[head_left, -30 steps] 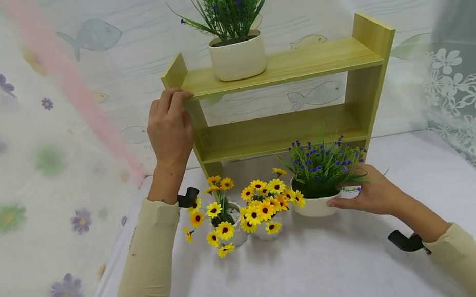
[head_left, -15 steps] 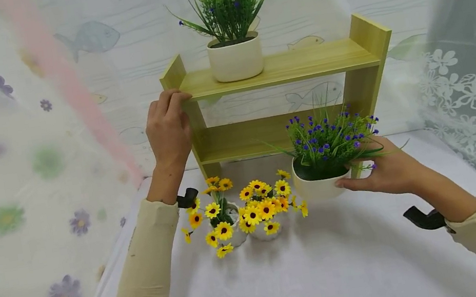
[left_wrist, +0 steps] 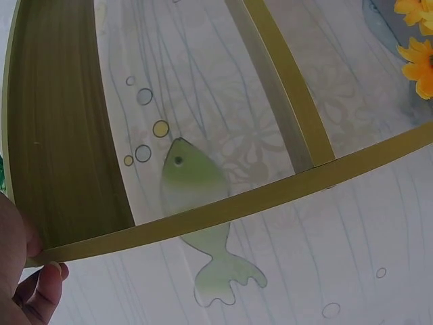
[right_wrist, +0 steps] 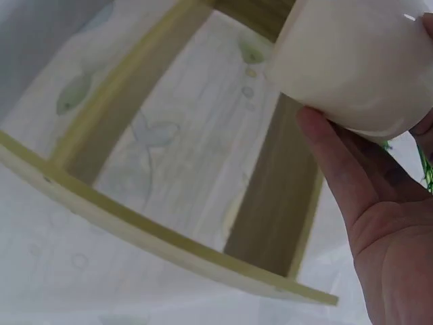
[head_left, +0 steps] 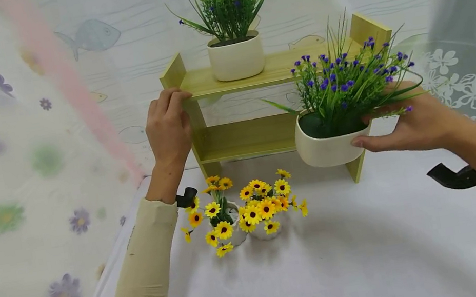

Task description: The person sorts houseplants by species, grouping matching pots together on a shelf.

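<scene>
A white oval flowerpot (head_left: 332, 150) with purple flowers and grass hangs in the air before the right part of the wooden shelf (head_left: 245, 138). My right hand (head_left: 420, 119) grips it from the right, thumb on the front wall; leaves cover some of the fingers. In the right wrist view the pot's white wall (right_wrist: 358, 64) rests against my fingers. My left hand (head_left: 169, 125) holds the shelf's upper left corner, and in the left wrist view its fingers (left_wrist: 47, 291) pinch the board's edge. A matching potted plant (head_left: 237, 59) stands on the top board, left of centre.
Two small white pots with yellow flowers, the left bunch (head_left: 224, 230) and the right bunch (head_left: 266, 209), stand on the white tablecloth (head_left: 287, 281) before the shelf. Patterned curtains hang behind and on both sides, with a fish-print cloth (head_left: 136, 35) at the back.
My right hand has lifted the purple-flowered pot off the table, up and to the right, to about the middle board's height. My left hand has stayed at the shelf corner.
</scene>
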{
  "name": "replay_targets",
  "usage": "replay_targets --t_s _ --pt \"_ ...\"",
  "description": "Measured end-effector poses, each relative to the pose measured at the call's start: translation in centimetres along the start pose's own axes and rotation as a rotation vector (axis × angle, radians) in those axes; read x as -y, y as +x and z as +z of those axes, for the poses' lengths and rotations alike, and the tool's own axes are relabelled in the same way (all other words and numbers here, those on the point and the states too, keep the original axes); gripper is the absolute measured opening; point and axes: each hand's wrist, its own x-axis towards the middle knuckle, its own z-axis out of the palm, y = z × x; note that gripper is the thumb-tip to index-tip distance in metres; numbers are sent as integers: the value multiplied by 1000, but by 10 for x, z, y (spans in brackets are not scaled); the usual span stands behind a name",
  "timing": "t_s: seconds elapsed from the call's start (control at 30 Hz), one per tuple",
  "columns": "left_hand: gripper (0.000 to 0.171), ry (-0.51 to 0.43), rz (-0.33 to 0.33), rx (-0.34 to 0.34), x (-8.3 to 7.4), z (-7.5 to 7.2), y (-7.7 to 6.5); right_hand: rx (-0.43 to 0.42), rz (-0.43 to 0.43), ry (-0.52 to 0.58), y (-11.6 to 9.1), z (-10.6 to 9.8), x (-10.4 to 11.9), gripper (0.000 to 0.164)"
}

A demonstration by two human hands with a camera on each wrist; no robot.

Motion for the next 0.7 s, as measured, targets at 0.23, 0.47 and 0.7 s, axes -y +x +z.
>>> replay_targets --t_s 0.23,0.47,0.7 --pt "27 -5 -1 -4 -1 0 0 -70 74 -17 20 -31 5 77" --pt "27 -8 3 -2 -2 1 0 -131 129 90 44 -51 3 69" --pt "27 -12 1 -20 -2 1 -1 -96 180 30 77 -66 -5 61"
